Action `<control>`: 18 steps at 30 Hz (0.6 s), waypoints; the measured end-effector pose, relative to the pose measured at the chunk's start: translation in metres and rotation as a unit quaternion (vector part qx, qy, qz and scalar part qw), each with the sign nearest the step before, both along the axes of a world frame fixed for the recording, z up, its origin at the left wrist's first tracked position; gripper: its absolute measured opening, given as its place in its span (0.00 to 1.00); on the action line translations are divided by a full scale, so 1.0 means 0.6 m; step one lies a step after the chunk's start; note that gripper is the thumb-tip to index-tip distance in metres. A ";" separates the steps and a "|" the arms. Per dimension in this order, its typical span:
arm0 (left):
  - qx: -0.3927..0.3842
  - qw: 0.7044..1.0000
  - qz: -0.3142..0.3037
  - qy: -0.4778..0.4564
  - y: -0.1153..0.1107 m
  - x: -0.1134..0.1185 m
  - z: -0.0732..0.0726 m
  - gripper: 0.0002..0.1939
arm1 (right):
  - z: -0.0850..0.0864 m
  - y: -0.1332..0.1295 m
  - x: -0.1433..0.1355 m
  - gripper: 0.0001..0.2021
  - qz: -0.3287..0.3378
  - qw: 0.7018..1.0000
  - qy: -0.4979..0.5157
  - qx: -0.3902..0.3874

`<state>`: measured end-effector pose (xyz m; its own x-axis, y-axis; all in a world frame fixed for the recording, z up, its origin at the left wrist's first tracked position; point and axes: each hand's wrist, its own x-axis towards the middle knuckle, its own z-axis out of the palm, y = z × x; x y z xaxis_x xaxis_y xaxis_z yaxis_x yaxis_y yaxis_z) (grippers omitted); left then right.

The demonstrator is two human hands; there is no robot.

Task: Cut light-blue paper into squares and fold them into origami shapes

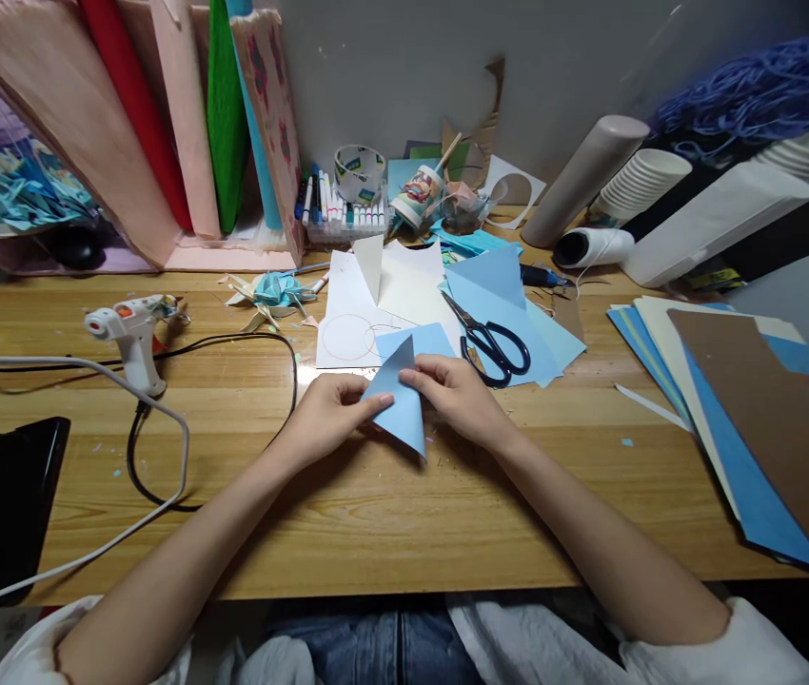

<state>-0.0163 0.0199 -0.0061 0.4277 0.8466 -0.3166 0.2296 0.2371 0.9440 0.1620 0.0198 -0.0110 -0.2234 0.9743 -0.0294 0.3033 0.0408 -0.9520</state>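
A piece of light blue paper (403, 409), folded to a pointed shape, is held between my two hands above the table's middle. My left hand (337, 404) pinches its left side, thumb on top. At its upper right edge, my right hand (458, 395) grips it with thumb and fingers. Just beyond the hands lie white sheets (347, 333) with circles drawn on them and another blue piece (425, 341). Black-handled scissors (490, 338) rest on blue sheets (497, 285) to the right of my right hand.
A white glue gun (133, 333) stands at left with its cable, near a black phone (9, 495). Markers (340, 205) and a paper cup (419, 195) stand at the back. Stacked coloured sheets (739, 419) lie at right, with stacked cups (640, 185) behind.
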 end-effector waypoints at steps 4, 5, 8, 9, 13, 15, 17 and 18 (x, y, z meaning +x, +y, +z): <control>0.003 0.998 0.053 0.016 -0.002 0.005 0.000 0.14 | -0.003 -0.004 -0.008 0.14 0.033 0.994 0.052 -0.092; -0.003 0.998 0.063 0.014 -0.002 0.006 -0.001 0.14 | -0.005 -0.004 -0.010 0.15 0.034 0.991 0.062 -0.112; -0.027 0.997 0.077 -0.009 -0.002 0.008 -0.003 0.13 | -0.008 -0.004 -0.011 0.17 0.007 0.985 0.096 -0.142; -0.034 0.996 0.080 -0.016 -0.002 0.008 -0.004 0.13 | -0.007 -0.003 -0.011 0.18 -0.003 0.982 0.109 -0.152; -0.048 0.994 0.097 -0.030 0.001 0.007 -0.002 0.13 | -0.001 -0.003 -0.011 0.17 0.000 0.970 0.144 -0.196; -0.047 0.992 0.109 -0.031 0.002 0.008 -0.001 0.13 | 0.002 -0.004 -0.012 0.17 -0.014 0.968 0.153 -0.201; -0.046 0.992 0.118 -0.031 0.003 0.007 -0.001 0.14 | 0.002 -0.005 -0.014 0.17 -0.047 0.969 0.150 -0.190; -0.048 0.991 0.119 -0.031 0.003 0.006 -0.002 0.14 | 0.001 -0.006 -0.015 0.17 -0.060 0.971 0.143 -0.181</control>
<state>-0.0127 0.0217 -0.0070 0.2415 0.8933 -0.3791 0.0985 0.3661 0.9254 0.1530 0.0163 -0.0102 -0.1577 0.9312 -0.3285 0.0059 -0.3318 -0.9433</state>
